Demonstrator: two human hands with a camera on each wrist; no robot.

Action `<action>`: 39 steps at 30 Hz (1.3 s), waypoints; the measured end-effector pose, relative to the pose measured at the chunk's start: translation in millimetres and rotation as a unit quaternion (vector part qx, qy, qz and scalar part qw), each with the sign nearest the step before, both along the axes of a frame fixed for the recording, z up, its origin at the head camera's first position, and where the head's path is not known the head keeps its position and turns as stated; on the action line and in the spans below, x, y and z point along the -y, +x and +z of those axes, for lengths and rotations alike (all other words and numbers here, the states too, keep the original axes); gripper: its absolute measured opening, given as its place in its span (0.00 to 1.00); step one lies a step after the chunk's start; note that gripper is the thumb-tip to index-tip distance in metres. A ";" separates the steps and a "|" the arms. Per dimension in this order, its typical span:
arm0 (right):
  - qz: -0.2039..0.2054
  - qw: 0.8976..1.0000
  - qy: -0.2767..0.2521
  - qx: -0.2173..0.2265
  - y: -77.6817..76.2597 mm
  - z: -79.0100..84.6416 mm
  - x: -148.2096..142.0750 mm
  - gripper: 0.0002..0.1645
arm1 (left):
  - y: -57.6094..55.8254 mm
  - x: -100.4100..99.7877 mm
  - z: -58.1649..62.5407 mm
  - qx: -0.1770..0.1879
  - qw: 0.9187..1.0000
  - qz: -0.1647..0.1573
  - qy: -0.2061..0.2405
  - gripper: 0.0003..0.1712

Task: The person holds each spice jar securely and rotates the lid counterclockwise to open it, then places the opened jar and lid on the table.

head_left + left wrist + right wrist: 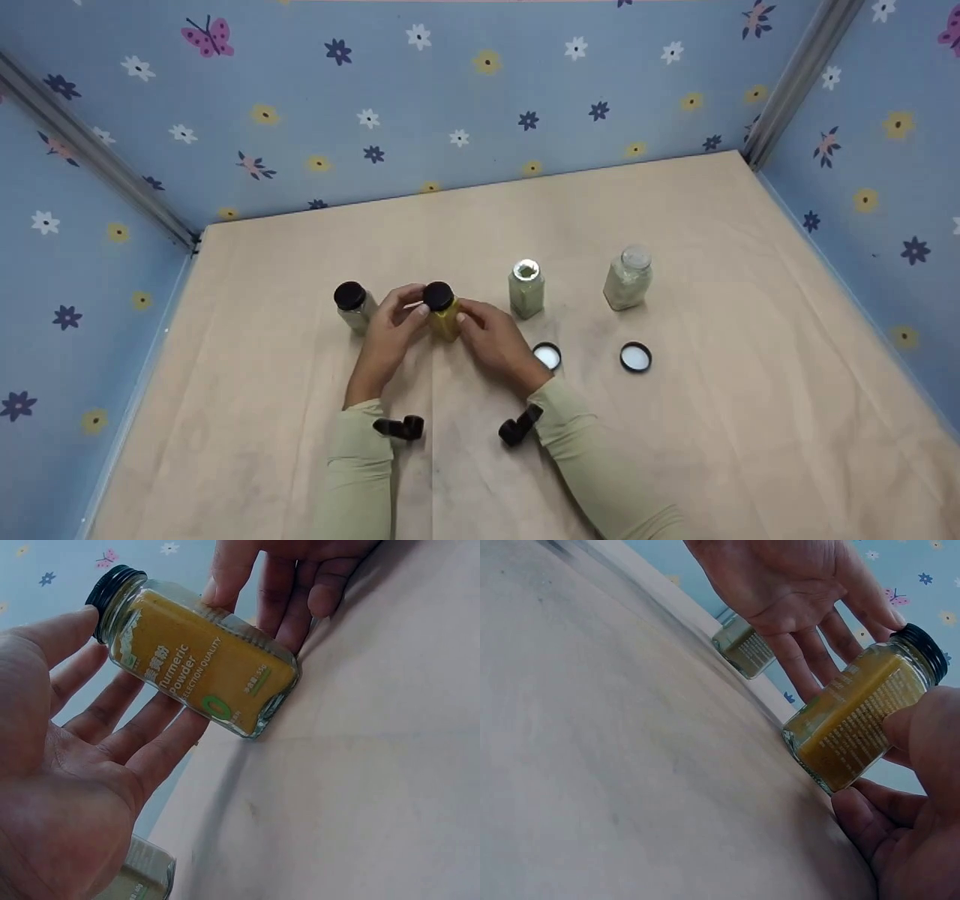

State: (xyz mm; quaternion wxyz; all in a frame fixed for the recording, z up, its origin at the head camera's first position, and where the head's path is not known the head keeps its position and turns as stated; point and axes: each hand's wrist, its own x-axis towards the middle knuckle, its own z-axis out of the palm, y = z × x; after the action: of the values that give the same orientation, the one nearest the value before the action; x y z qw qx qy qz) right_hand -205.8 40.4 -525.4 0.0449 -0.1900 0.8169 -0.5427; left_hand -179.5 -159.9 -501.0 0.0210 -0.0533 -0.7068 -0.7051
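We could be dropping this smooth jar (199, 660) if it's slipping.
Our left fingers (67, 636) are pinching its lid (112, 598), right fingers (906, 726) gripping below.

turmeric jar (445, 324) between fingers (69, 634) | second jar (355, 313) left | third jar (527, 298) right | fourth jar (627, 286) rightmost | lids (636, 358) before last two

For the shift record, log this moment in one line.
left hand: holds black lid; right hand: holds turmeric jar; turmeric jar: capped; two uncapped jars: standing
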 end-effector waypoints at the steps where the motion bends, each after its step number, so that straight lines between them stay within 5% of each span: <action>1: 0.000 1.000 0.002 -0.003 0.1 -0.1 0.0 0.22 | 0.2 0.1 0.3 0.001 1.000 -0.003 -0.004 0.24; 10: -0.002 1.000 0.005 0.002 -0.5 -0.1 0.0 0.23 | 12.5 -6.8 28.9 0.014 0.999 -0.027 -0.024 0.30; 21: -0.006 1.000 0.011 0.012 -1.1 0.3 -0.6 0.23 | 12.0 -7.7 37.3 0.002 0.994 -0.038 -0.105 0.31; 28: -0.006 1.000 0.014 0.017 0.1 0.3 -1.0 0.24 | -2.1 -1.3 1.6 -0.013 0.996 -0.022 -0.090 0.30; 39: -0.004 1.000 0.016 0.023 1.4 1.8 0.0 0.23 | 0.8 -0.8 0.7 -0.015 0.998 -0.003 -0.069 0.27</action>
State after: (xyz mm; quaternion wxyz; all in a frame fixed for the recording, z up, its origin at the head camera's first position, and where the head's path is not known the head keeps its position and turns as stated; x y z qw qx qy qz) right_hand -204.3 40.5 -523.6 0.0640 -0.1736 0.8249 -0.5341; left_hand -178.7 -159.1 -500.4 0.0254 -0.0675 -0.7529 -0.6541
